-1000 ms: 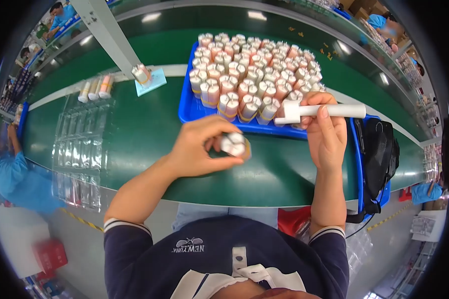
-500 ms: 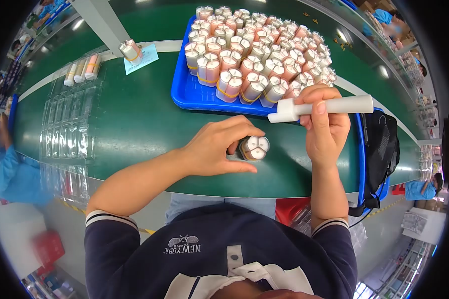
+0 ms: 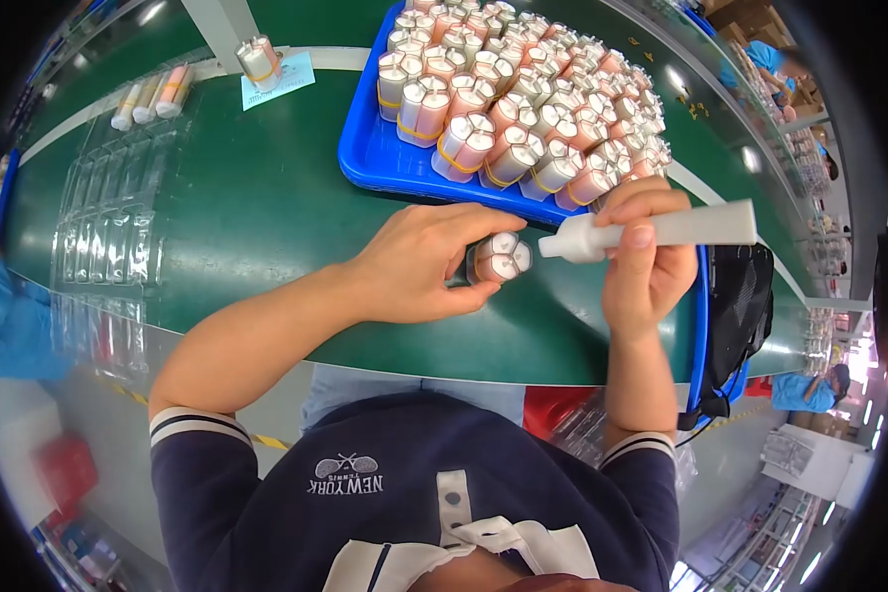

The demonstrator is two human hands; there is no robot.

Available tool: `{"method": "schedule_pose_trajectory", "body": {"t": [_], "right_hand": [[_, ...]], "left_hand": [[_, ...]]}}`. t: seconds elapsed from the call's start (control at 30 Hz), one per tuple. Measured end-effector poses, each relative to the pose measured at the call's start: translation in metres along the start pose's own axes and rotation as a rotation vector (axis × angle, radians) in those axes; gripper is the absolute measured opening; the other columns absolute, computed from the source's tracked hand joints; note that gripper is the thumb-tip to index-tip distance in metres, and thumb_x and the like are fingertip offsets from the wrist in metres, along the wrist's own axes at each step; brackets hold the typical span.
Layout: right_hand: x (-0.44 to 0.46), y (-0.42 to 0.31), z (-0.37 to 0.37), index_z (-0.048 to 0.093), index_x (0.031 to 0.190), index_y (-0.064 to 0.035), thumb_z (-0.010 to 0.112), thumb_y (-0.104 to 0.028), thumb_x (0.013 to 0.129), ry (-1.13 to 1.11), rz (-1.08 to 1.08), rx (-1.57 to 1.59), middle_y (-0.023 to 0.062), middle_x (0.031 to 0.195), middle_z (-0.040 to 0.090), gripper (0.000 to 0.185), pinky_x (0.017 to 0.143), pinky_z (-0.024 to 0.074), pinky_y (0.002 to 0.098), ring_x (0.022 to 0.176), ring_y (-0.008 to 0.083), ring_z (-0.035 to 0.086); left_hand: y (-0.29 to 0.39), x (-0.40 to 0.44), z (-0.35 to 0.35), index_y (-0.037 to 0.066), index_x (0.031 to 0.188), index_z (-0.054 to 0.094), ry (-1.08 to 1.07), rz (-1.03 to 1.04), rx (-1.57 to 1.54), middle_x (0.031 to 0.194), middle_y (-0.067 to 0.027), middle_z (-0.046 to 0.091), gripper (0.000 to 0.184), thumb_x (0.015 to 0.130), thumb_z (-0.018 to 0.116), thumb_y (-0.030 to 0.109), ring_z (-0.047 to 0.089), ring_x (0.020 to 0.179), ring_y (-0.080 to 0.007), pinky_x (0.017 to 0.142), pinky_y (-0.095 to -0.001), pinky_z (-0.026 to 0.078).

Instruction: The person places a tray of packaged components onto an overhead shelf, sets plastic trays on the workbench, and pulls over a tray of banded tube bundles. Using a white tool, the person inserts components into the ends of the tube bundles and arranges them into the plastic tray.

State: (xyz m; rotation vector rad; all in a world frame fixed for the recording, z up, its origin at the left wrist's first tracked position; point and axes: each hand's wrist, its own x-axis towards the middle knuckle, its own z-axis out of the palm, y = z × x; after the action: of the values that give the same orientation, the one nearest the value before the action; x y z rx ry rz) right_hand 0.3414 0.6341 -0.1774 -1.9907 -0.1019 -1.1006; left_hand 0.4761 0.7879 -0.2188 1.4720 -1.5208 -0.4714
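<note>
My left hand point(image 3: 429, 259) curves its fingers and thumb round a small bundle of white-capped tubes point(image 3: 501, 257), which stands upright on the green table point(image 3: 266, 227). My right hand point(image 3: 646, 252) grips a white tool with a wide handle point(image 3: 710, 224). Its narrow tip points left, a short gap from the bundle. Behind both hands sits a blue tray point(image 3: 395, 178) packed with several similar bundles point(image 3: 467, 140), white and pinkish, with yellow bands.
At the left lie clear plastic trays point(image 3: 109, 212) and three loose tubes point(image 3: 156, 97). One bundle point(image 3: 259, 61) rests on a light-blue paper point(image 3: 291, 79) beside a post. A black bag point(image 3: 738, 316) is at the right. People in blue are at both sides.
My left hand let go of the bundle, which stood on the table, and now closes round it again. The white tool has turned so its tip faces the bundle. The whole view has shifted.
</note>
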Motion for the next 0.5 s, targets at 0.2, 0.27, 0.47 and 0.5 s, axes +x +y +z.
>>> {"method": "schedule_pose_trajectory", "body": {"t": [0.2,0.27,0.47,0.5], "right_hand": [[-0.0091,0.0014,0.0019,0.051,0.081,-0.0010,0.061,-0.001,0.078,-0.064,-0.044,-0.107,0.0102,0.076,0.055,0.011,0.055,0.0428,0.0289,0.066,0.0199,0.054],[-0.0111,0.0053,0.0029,0.051,0.079,-0.0014,0.063,0.000,0.075,-0.078,-0.104,-0.091,0.0098,0.075,0.055,0.012,0.054,0.0425,0.0288,0.065,0.0202,0.053],[-0.0103,0.0023,0.0046,0.052,0.077,-0.0020,0.066,0.002,0.071,-0.116,-0.117,-0.140,0.0086,0.073,0.056,0.016,0.051,0.0417,0.0295,0.063,0.0212,0.053],[-0.0094,0.0017,0.0046,0.052,0.077,-0.0020,0.066,0.002,0.071,-0.118,-0.113,-0.140,0.0086,0.073,0.056,0.016,0.051,0.0417,0.0295,0.063,0.0212,0.053]], "left_hand": [[-0.0065,-0.0008,0.0032,0.006,0.114,0.055,0.030,0.029,-0.030,0.078,-0.0034,0.056,0.053,0.063,0.070,0.007,0.045,0.049,-0.0112,0.045,-0.0239,0.037],[-0.0069,-0.0005,0.0027,0.006,0.112,0.055,0.028,0.036,-0.035,0.077,-0.0036,0.056,0.052,0.063,0.071,0.007,0.045,0.049,-0.0111,0.044,-0.0238,0.037],[-0.0073,-0.0003,0.0033,0.006,0.109,0.056,0.026,0.034,-0.038,0.077,-0.0037,0.056,0.048,0.064,0.071,0.008,0.044,0.048,-0.0107,0.044,-0.0235,0.037],[-0.0074,-0.0001,0.0035,0.006,0.108,0.056,0.027,0.035,-0.037,0.077,-0.0036,0.056,0.047,0.064,0.071,0.008,0.044,0.048,-0.0106,0.044,-0.0234,0.037]]}}
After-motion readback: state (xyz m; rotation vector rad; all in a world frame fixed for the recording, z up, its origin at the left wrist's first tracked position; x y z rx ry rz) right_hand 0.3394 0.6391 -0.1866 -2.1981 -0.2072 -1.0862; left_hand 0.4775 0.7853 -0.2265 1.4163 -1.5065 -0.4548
